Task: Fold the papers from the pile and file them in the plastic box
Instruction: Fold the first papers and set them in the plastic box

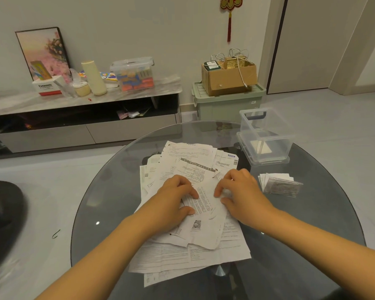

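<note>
Hands | left hand (175, 197) and right hand (239, 191) both pinch top sheet (206, 213) on pile (188, 252) at table centre | sheet looks light, limp, tears easily; take hold at edges | plastic box (266, 137) at 2 o'clock, folded stack (279, 183) at 3 o'clock.

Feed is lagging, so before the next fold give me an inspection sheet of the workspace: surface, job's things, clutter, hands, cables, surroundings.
Surface: round dark glass table, reflective.
Job's things: loose paper pile at centre; clear plastic box at far right, open, a folded paper inside; small stack of folded papers beside it on the table.
Clutter: nothing seen on the table.
Hands: left hand and right hand both on the top sheet, fingers curled at its edges.
Cables: white leads in the cardboard box, off the table.
Surroundings: green bin, low cabinet with a lidded tub, door.
</note>
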### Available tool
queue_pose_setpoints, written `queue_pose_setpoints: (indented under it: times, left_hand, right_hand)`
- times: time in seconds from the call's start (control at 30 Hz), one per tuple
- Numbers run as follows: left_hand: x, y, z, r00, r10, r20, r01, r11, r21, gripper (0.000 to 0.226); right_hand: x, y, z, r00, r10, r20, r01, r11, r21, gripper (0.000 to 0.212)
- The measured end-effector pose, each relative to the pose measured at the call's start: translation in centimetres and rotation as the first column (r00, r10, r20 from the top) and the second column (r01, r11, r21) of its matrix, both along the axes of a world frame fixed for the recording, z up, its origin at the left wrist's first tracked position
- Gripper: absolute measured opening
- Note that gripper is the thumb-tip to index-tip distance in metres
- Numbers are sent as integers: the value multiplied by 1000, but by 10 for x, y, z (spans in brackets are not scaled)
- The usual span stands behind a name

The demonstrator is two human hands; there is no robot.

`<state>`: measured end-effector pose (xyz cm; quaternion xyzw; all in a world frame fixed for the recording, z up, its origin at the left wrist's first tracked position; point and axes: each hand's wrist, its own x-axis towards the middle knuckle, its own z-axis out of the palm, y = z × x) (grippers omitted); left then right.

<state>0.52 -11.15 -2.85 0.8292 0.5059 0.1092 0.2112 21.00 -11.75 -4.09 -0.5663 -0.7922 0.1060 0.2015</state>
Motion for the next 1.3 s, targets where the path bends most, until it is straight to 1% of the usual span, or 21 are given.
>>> queue_pose_setpoints:
  times: [0.1, 0.3, 0.47, 0.57, 0.63, 0.67, 0.77, 0.8, 0.87, 0.93, 1.0, 1.1, 1.17, 1.3]
  left_hand:
    - [-3, -1, 4, 999, -31, -40, 30, 999, -44, 43]
    - [-4, -4, 10, 997, -52, -52, 47, 994, -101, 49]
    - [2, -7, 8, 998, -59, -16, 58, 997, -50, 44]
    - [3, -9, 8, 997, -75, 10, 75, 997, -11, 37]
    - [4, -10, 8, 996, -81, 30, 80, 996, 28, 29]
    - [4, -10, 9, 996, -83, 39, 81, 995, 54, 25]
    - [7, -12, 9, 995, -86, 58, 79, 991, 110, 17]
    - [8, -12, 9, 993, -89, 77, 80, 990, 117, 13]
    - [9, -13, 10, 987, -101, 123, 87, 990, 112, 4]
    - [9, -13, 9, 982, -109, 153, 94, 991, 99, 9]
    - [10, -14, 9, 981, -92, 172, 79, 994, 81, 15]
    - [13, -15, 8, 982, -52, 181, 41, 997, 61, 18]
    - [16, -16, 6, 986, -24, 163, 17, 999, 49, 20]
    - [20, -16, 1, 994, -14, 104, 11, 999, 31, 28]
  right_hand:
    - [-1, -6, -2, 997, 52, 53, -55, 997, 52, 22]
    - [0, -15, -2, 996, 68, 64, -68, 998, 4, 36]
    - [0, -20, 0, 994, 91, 60, -89, 996, -28, 48]
    - [0, -23, 2, 993, 106, 61, -104, 994, -27, 49]
    - [1, -25, 3, 993, 105, 53, -103, 994, -38, 46]
    - [2, -25, 4, 993, 109, 41, -107, 994, -37, 41]
    - [2, -26, 7, 990, 144, -7, -144, 989, -14, 17]
    - [2, -26, 9, 989, 143, -28, -144, 990, -13, 15]
    - [3, -27, 11, 990, 118, -82, -122, 992, -41, 19]
    - [4, -28, 12, 984, 85, -156, -101, 990, -97, 22]
    - [5, -27, 11, 973, 73, -219, -106, 984, -146, 20]
    - [6, -25, 10, 968, 62, -243, -110, 976, -190, 15]
    - [6, -24, 9, 964, 61, -260, -117, 972, -204, 8]
    - [3, -24, 6, 954, 43, -296, -116, 965, -236, 25]
